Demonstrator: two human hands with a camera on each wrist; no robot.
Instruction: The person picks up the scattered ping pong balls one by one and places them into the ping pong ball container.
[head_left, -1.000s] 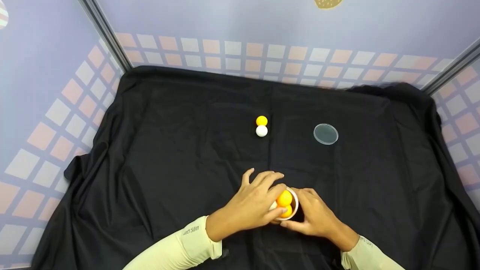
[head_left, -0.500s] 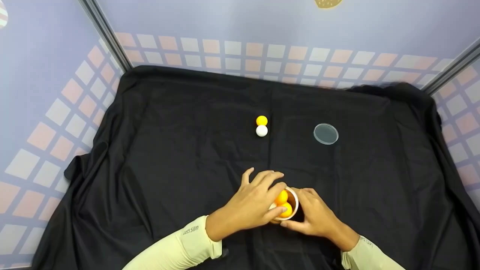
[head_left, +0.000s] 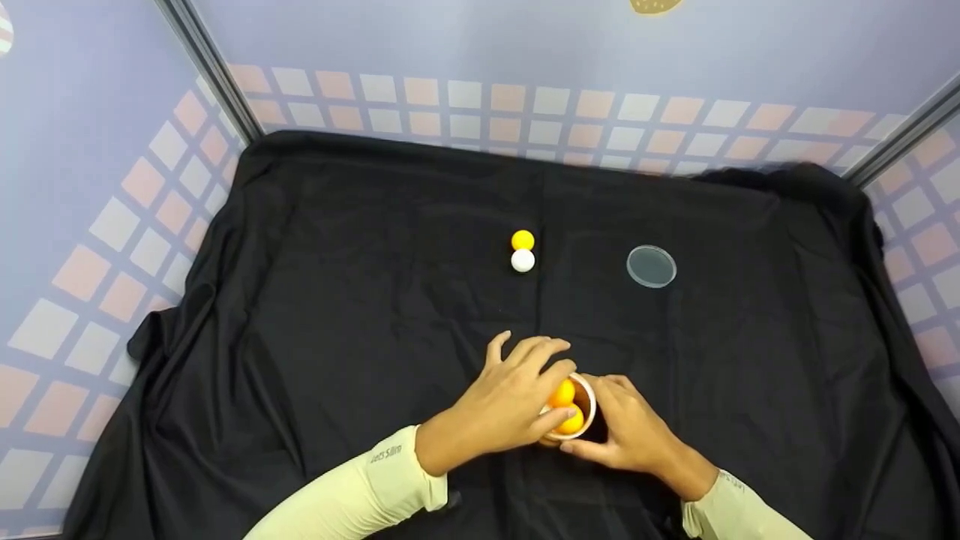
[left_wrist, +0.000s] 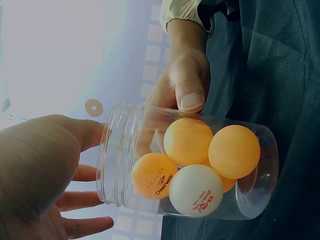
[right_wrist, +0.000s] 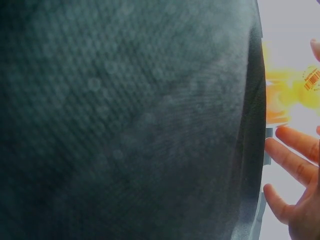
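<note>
A clear plastic jar (left_wrist: 235, 122) holds several orange table tennis balls (left_wrist: 187, 141) and a white table tennis ball (left_wrist: 196, 191). My right hand (head_left: 637, 427) grips its side, and the thumb presses the wall in the left wrist view. Over the mouth lies my left hand (head_left: 491, 405), thumb and index finger near the rim, the other fingers spread; I see no ball between them. Farther back on the cloth, an orange ball (head_left: 523, 240) touches a white ball (head_left: 523, 260). Overexposed balls (right_wrist: 280, 100) appear in the right wrist view, beside spread fingers (right_wrist: 295, 160).
A round clear lid (head_left: 652, 266) lies flat at the back right. Wrinkled black cloth (head_left: 375, 300) covers the table. Printed wall panels (head_left: 487, 45) stand behind and along both sides, joined by metal posts.
An orange ball inside the jar has shifted slightly to the left. Both hands have stayed nearly in place, and the balls and lid on the cloth have not moved.
</note>
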